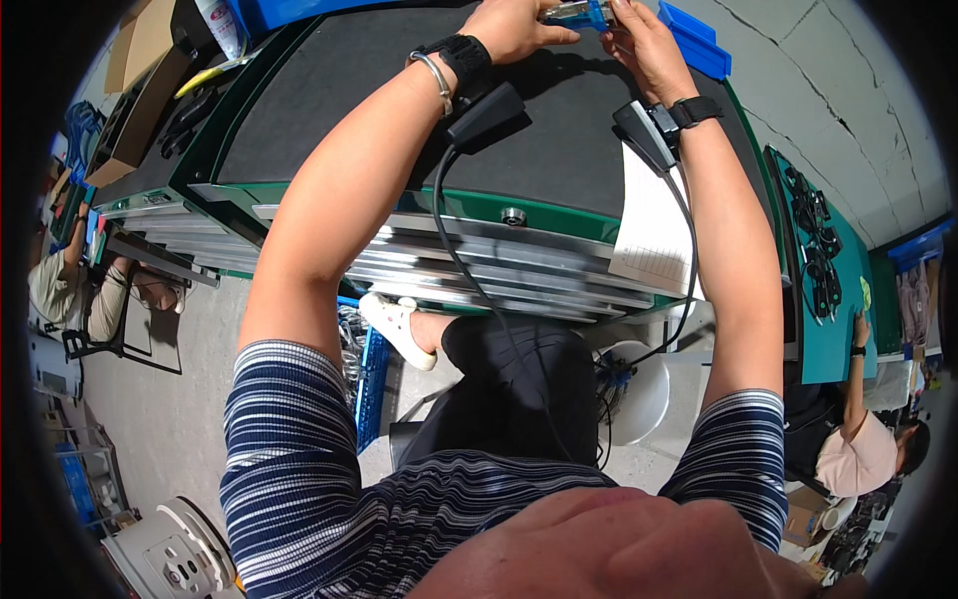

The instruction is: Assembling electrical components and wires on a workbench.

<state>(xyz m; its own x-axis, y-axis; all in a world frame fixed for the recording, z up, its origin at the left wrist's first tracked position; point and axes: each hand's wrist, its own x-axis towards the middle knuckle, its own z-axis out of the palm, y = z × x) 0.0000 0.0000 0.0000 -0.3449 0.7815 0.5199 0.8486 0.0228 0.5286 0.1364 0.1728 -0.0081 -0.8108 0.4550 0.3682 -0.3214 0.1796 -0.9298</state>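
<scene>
At the far edge of the black-topped bench (pixel 339 110), both hands meet at a small silvery, see-through piece with a blue end (pixel 589 14). My right hand (pixel 649 48) pinches its blue end between thumb and fingers. On the other side, my left hand (pixel 507 30) closes at the silvery end, its thumb stretched out just below. The top of the picture cuts off part of the fingers, and the piece's exact kind is unclear. A black cabled device (pixel 486 115) sits by my left wrist, and another one (pixel 647 135) by my right wrist.
A blue bin (pixel 694 40) stands right of my right hand. A paper sheet (pixel 649 235) hangs over the bench's near edge. Left are an open cardboard box (pixel 135 110) and a white bottle (pixel 220 28). A co-worker (pixel 858 454) reaches onto a green table (pixel 836 339) at right.
</scene>
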